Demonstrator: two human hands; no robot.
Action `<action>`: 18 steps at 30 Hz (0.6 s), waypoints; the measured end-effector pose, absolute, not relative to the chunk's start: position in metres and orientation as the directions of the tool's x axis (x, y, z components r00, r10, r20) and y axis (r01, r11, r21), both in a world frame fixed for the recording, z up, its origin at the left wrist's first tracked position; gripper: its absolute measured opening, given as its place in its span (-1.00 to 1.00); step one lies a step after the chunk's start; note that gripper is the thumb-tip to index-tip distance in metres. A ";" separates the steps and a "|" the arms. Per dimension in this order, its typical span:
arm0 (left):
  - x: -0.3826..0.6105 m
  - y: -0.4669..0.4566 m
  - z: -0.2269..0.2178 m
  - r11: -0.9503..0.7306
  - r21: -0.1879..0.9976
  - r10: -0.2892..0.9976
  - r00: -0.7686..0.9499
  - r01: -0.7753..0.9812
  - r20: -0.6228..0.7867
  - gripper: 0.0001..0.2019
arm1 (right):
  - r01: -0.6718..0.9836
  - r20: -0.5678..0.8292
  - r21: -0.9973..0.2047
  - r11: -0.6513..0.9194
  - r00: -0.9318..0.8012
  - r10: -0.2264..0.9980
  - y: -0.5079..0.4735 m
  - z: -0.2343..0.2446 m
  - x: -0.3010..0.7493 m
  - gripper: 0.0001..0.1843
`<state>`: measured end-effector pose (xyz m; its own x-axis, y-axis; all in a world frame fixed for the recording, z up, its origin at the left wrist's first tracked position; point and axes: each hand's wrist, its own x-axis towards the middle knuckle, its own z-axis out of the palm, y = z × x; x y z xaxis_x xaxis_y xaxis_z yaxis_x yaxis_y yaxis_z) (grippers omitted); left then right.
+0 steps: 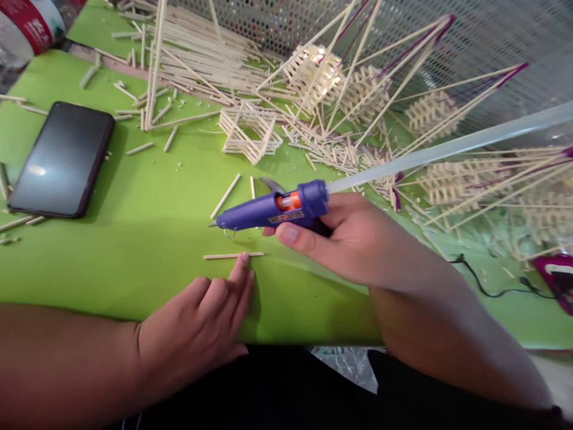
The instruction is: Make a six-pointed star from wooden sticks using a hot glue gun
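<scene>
My right hand (353, 239) is wrapped round a purple hot glue gun (273, 210) with an orange trigger. A long clear glue stick (447, 146) juts out of its back toward the upper right. The nozzle points left, just above the green sheet. Below it lies a thin wooden stick (233, 256). My left hand (201, 325) rests flat on the sheet, fingers stretched out, and a fingertip touches that stick. Two more short sticks (225, 196) lie just behind the gun.
A black phone (62, 158) lies at the left on the green sheet (147, 239). Stacked stick lattices (250, 134) and long leaning sticks fill the back and right, before a perforated metal wall (470, 30). A black cable (487, 289) runs at the right.
</scene>
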<state>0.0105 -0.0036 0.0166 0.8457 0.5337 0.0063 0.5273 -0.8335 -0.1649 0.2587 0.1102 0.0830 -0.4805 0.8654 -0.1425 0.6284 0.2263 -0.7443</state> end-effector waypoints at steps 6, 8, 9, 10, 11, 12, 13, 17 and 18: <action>0.012 -0.005 0.019 -0.831 -0.158 0.544 0.839 0.533 -0.029 -0.12 | 0.641 -0.191 -0.709 0.294 -0.576 0.795 0.113 0.071 0.254 -0.53; 0.012 -0.005 0.019 -0.831 -0.152 0.544 0.839 0.535 -0.026 -0.11 | 0.624 -0.156 -0.703 0.341 -0.603 0.783 0.113 0.070 0.257 -0.54; 0.012 -0.005 0.019 -0.831 -0.148 0.545 0.838 0.536 -0.027 -0.12 | 0.617 -0.142 -0.699 0.361 -0.614 0.776 0.112 0.069 0.258 -0.54; 0.012 -0.005 0.019 -0.831 -0.143 0.547 0.837 0.538 -0.030 -0.14 | 0.615 -0.133 -0.692 0.378 -0.624 0.770 0.112 0.069 0.259 -0.55; 0.012 -0.005 0.019 -0.830 -0.138 0.549 0.835 0.540 -0.032 -0.16 | 0.616 -0.130 -0.682 0.394 -0.633 0.763 0.112 0.068 0.260 -0.56; 0.012 -0.005 0.019 -0.829 -0.133 0.551 0.834 0.543 -0.031 -0.18 | 0.618 -0.129 -0.670 0.411 -0.643 0.755 0.111 0.068 0.260 -0.57; 0.012 -0.005 0.019 -0.828 -0.129 0.553 0.833 0.545 -0.027 -0.19 | 0.618 -0.127 -0.657 0.432 -0.655 0.745 0.111 0.068 0.259 -0.58; 0.012 -0.008 0.016 -0.821 -0.122 0.562 0.827 0.558 0.000 -0.25 | 0.551 -0.068 -0.627 0.551 -0.743 0.666 0.113 0.068 0.258 -0.57; 0.012 -0.009 0.016 -0.819 -0.121 0.565 0.825 0.561 0.001 -0.25 | 0.538 -0.058 -0.622 0.569 -0.756 0.652 0.113 0.068 0.258 -0.57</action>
